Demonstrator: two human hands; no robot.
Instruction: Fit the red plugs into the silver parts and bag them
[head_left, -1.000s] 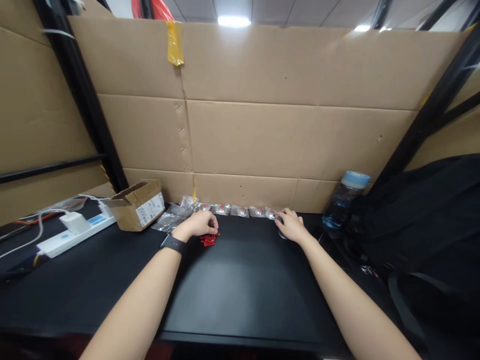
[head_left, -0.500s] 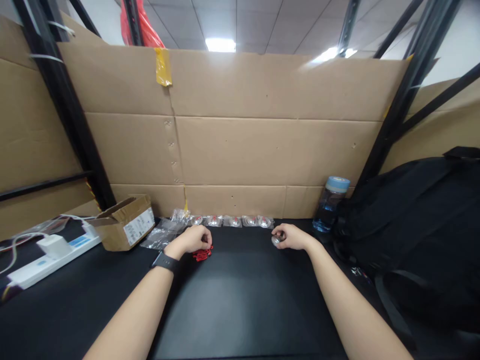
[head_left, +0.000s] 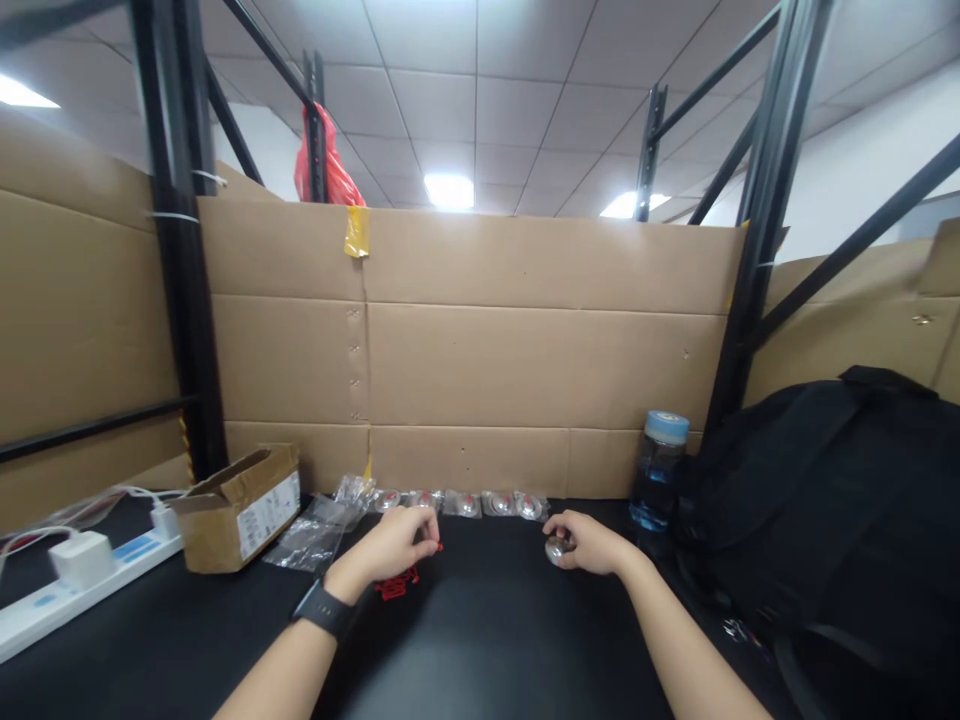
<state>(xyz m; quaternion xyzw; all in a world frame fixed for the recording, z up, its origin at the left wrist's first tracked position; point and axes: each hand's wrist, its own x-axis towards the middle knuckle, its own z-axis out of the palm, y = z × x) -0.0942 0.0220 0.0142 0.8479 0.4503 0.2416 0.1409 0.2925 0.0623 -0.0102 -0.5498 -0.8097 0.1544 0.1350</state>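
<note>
My left hand (head_left: 403,541), a dark watch on its wrist, is pinched with a small red piece (head_left: 440,547) showing at the fingertips. Just below that hand, a little pile of thin red pieces (head_left: 396,583) lies on the black tabletop (head_left: 495,640). On the right, the fingers of my right hand (head_left: 585,542) are closed around a small round, shiny, clear-silver disc (head_left: 556,550). At the back, several clear plastic packets (head_left: 462,504), each with a round shiny thing and a red spot inside, lie in a row.
An open cardboard box (head_left: 241,510) and empty clear bags (head_left: 311,535) are at the left, beside a white power strip (head_left: 112,580). A blue-lidded bottle (head_left: 658,470) and a black backpack (head_left: 825,520) stand at the right. A cardboard wall (head_left: 480,370) closes off the back.
The camera has tilted up, so everything sits lower in view. My left hand has moved off the red pile, slightly right, with a red piece in its fingers. My right hand keeps the disc.
</note>
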